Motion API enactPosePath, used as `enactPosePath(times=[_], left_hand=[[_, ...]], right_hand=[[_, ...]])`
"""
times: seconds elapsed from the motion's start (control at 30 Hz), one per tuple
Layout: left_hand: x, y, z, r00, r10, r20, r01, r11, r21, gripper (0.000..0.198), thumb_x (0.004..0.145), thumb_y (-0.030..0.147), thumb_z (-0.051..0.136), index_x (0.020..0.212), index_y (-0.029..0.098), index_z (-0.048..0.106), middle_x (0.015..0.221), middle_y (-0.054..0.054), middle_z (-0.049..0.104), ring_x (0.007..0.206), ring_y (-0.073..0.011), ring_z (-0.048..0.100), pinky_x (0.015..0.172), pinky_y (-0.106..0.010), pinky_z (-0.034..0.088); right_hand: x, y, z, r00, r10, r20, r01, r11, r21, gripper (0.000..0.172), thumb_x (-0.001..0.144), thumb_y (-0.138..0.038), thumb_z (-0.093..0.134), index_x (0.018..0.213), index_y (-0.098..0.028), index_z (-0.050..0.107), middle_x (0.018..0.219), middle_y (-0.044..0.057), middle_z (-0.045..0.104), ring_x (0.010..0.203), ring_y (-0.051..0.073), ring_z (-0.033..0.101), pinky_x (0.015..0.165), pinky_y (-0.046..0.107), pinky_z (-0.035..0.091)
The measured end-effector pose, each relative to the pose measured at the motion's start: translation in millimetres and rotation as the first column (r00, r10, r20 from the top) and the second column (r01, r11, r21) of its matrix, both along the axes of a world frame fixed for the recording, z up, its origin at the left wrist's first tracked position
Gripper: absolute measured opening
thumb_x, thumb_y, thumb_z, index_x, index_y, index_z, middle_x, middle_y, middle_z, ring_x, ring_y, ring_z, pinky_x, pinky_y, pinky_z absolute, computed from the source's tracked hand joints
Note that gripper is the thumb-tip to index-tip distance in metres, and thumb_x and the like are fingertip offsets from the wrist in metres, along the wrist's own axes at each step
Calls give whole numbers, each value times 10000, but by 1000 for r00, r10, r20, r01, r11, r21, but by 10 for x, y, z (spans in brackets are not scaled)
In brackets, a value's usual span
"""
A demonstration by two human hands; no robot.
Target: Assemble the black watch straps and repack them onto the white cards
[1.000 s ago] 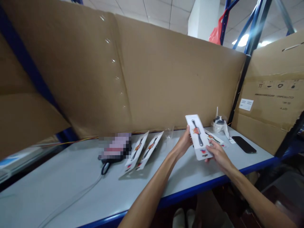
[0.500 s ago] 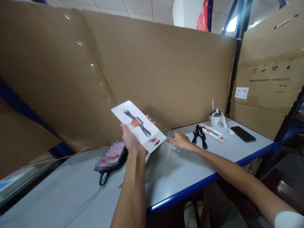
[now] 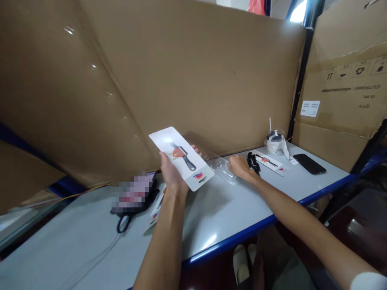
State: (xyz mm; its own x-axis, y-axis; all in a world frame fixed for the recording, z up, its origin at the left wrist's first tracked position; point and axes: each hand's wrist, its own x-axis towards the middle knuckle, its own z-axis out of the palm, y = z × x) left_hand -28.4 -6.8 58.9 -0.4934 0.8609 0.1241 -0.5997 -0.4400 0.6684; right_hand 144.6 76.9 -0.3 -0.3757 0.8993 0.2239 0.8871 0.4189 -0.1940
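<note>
My left hand (image 3: 175, 175) is closed on a white packaging card (image 3: 181, 159), held tilted above the table. Printed on the card are a black two-handled tool like a spokeshave and a red shield; a hang slot is cut at its lower end. My right hand (image 3: 240, 166) is low at the table's back, its fingers curled, and whatever they may hold is hidden. Just left of it lies a clear plastic blister shell (image 3: 223, 169). Black spokeshaves (image 3: 253, 162) lie close behind its wrist, partly covered by it. Another printed card (image 3: 269, 162) is flat beside them.
A black phone (image 3: 310, 164) and a lidded cup with a straw (image 3: 274, 141) stand at the table's right end. On the left are a black pouch with a loop (image 3: 136, 205) and more cards (image 3: 155, 213) by my forearm. Cardboard (image 3: 193, 76) walls the back.
My right hand has moved right, toward the black spokeshaves, and the blister shell now shows on the table. The card stays in my left hand, and the view has tilted down slightly.
</note>
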Motion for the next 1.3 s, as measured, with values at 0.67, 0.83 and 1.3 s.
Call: enactPosePath(times=[0.67,0.83,1.3], left_hand=[[210,98,-266,945,-8,-326,-13,998,-61,421,648,446,829,872,180,591,698,41,625,591,-129,629,657,-267,538],[312,20,-224,943,-101,-318,88,995,-57,454,616,481,863,810,176,588,671,45,623,547,-120,597,596,-244,490],[286,170,-356,916,-33,-399,35,999,-3,482,650,523,825,901,174,606,746,27,624,653,-130,601,683,-246,455]], right_hand=[[-123,-49,136,630,221,-744,-125,975,184,222,963,-323,414,859,-208,572,723,-11,645,719,160,616,705,234,415],[-235,-147,105,511,209,-834,-214,970,112,217,907,-333,426,759,-213,529,628,-34,572,632,146,558,649,238,401],[-319,-179,-5,562,166,-810,-241,970,32,192,893,-286,438,740,-217,532,674,-26,571,711,161,557,660,240,391]])
